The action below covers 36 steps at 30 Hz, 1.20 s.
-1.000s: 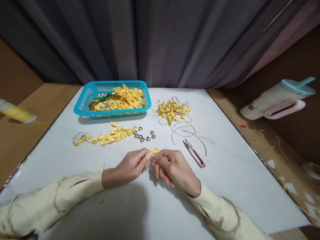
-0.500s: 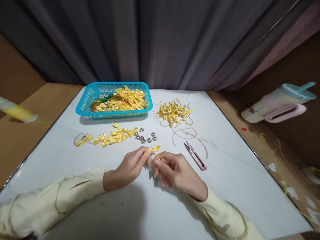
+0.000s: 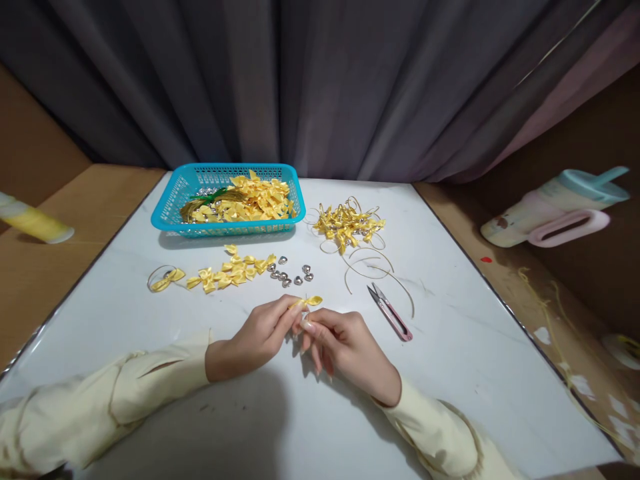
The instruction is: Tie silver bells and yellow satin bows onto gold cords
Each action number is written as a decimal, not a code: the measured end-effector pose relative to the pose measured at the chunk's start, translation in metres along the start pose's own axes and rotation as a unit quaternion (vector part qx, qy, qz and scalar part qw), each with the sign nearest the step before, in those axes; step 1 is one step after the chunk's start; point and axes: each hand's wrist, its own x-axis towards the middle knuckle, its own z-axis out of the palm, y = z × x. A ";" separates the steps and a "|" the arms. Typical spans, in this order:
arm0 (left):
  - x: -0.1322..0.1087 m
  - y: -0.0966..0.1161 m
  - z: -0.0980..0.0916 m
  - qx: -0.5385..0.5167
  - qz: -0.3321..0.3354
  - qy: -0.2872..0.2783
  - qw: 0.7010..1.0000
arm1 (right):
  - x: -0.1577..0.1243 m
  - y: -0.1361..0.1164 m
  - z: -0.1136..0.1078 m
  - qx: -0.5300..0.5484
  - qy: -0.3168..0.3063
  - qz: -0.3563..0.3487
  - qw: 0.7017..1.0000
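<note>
My left hand (image 3: 265, 328) pinched a yellow bow (image 3: 314, 301); my right hand (image 3: 346, 343) curled beside it, whether gripping anything I couldn't tell, pink snips (image 3: 384, 307) lying nearby

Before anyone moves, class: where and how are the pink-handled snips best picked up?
Likely by the pink handles, right hand coming from the near side, pinching across both bars: they lie flat with the blades pointing away and leftward, handle end toward the person.
</note>
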 end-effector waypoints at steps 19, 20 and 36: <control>-0.003 -0.001 0.000 0.049 0.080 -0.009 0.996 | 0.003 0.002 -0.005 0.028 0.033 0.017 0.999; -0.003 -0.001 0.000 0.038 0.068 -0.008 0.997 | 0.004 0.000 -0.011 0.022 0.019 0.037 0.999; -0.005 0.029 -0.005 -0.142 -0.088 -0.186 0.968 | 0.013 0.000 -0.030 0.252 -0.113 0.050 0.960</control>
